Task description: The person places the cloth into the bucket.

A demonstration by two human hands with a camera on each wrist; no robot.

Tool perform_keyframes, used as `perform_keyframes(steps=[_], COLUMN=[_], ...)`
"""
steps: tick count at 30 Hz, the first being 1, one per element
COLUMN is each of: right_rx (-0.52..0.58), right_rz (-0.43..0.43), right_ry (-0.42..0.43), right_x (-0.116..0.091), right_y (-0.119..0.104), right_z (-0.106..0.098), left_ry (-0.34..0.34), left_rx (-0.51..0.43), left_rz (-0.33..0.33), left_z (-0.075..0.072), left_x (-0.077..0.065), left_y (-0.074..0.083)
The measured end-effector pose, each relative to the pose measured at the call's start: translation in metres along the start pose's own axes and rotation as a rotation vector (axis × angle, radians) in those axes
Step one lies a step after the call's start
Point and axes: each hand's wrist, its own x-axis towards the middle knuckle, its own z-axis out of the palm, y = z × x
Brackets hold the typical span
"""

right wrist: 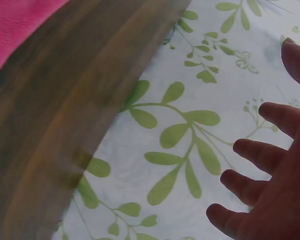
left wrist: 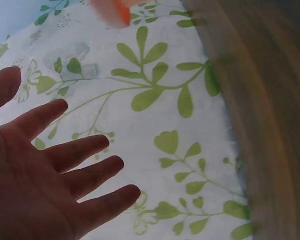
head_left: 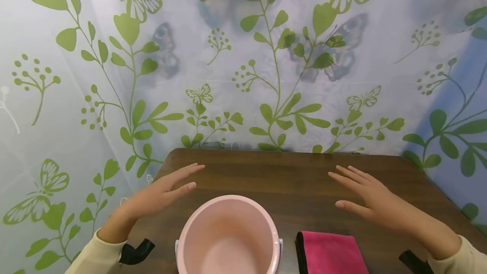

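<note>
A pink bucket (head_left: 228, 231) with a white handle fixing at each side stands at the near edge of the head view, its inside bare. To its right lies a folded bright pink cloth (head_left: 332, 253) with a black edge; a corner of the cloth (right wrist: 20, 25) also shows in the right wrist view. My left hand (head_left: 163, 193) is held up to the left of the bucket, fingers straight and spread. Above and beyond the cloth, my right hand (head_left: 369, 198) is raised the same way, fingers extended. Neither hand touches anything.
Both things sit on a dark brown wooden table (head_left: 289, 176) with rounded far corners. Behind and beside it hangs a white curtain (head_left: 236, 96) printed with green leaves and butterflies. A blurred orange object (left wrist: 112, 11) appears at the top of the left wrist view.
</note>
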Motion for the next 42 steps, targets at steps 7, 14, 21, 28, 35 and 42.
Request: perform_keyframes(steps=[7, 14, 21, 28, 35, 42], right_rx=[0.058, 0.062, 0.028, -0.014, 0.017, 0.024], right_rz=[-0.033, -0.039, -0.067, -0.053, -0.083, -0.107], right_ry=[0.055, 0.08, 0.089, 0.066, 0.028, 0.096], right_x=[-0.015, -0.034, -0.046, -0.059, -0.067, -0.075], right_y=[0.009, 0.013, 0.015, 0.017, 0.023, 0.031], right_z=[0.017, 0.037, 0.049, 0.064, 0.084, 0.104], left_ry=[0.067, 0.066, 0.069, 0.062, 0.034, 0.039], left_rx=[-0.098, -0.225, -0.281, -0.303, -0.344, -0.387], left_rz=[0.021, -0.01, -0.003, 0.0, -0.016, -0.028], left_z=[0.013, 0.024, 0.032, 0.041, 0.046, 0.053], left_x=[-0.005, -0.016, -0.025, -0.025, -0.031, -0.037], left_y=[-0.005, -0.016, -0.027, -0.03, -0.033, -0.039])
